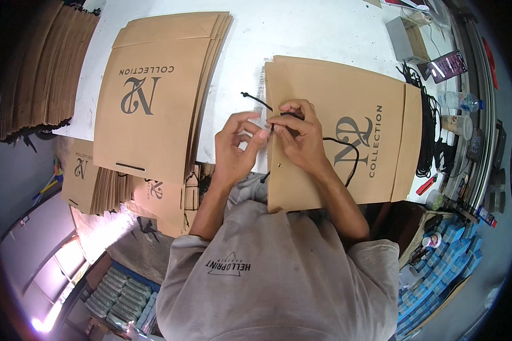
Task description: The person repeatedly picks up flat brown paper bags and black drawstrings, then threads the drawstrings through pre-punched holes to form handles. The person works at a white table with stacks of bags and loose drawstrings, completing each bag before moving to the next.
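Note:
Flat brown paper bags (318, 85) with dark print lie in a stack before me, turned sideways. At the left edge of the top bag, my right hand (299, 136) pinches a black cord (355, 153) close to a hole. Part of this cord loops loosely over the print. Beside that edge, my left hand (238, 143) has its fingers bent, thumb and forefinger apart, close to the right fingertips; I see nothing held in it. Another short cord (256, 99) with a knotted end sticks out past the edge just above. A small bare hole shows lower on the bag.
Left of me lies another stack of printed bags (159, 74), beyond it a tall pile of folded brown bags (45, 68). Along the right side are a bundle of black cords (428, 136), a phone (446, 66), a plastic bottle (459, 101), a cup (458, 126) and a red-handled tool (426, 185).

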